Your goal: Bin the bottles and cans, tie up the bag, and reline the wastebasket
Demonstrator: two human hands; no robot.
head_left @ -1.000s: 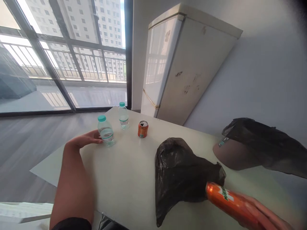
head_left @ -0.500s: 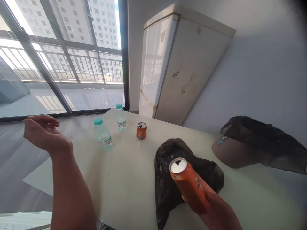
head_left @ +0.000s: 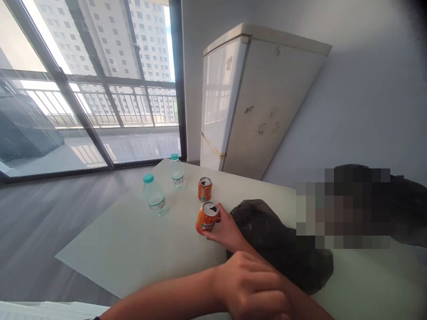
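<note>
My right hand (head_left: 224, 230) is closed round an orange soda can (head_left: 207, 218), its opened top facing up and tilted slightly, low over the table. Just behind it stands a second orange soda can (head_left: 204, 189), also with its top opened. My left hand (head_left: 251, 286) lies across my right forearm with curled fingers; what they grip, if anything, is hidden. A black plastic bag (head_left: 267, 231) lies crumpled beside and partly beneath my right arm. Left of the cans stand two clear plastic bottles with green caps, a nearer bottle (head_left: 154, 195) and a farther bottle (head_left: 177, 173).
The pale table (head_left: 133, 249) has its left edge above a grey floor (head_left: 50, 213). A white fridge (head_left: 263, 102) stands behind it, with a glass door (head_left: 86, 111) at the left. On the right, more black plastic (head_left: 407, 209) lies beside a blurred-out patch.
My right hand has carried the can left and away from me, beside the standing can. My left hand has swung from the far left across my right forearm, its fingers now curled.
</note>
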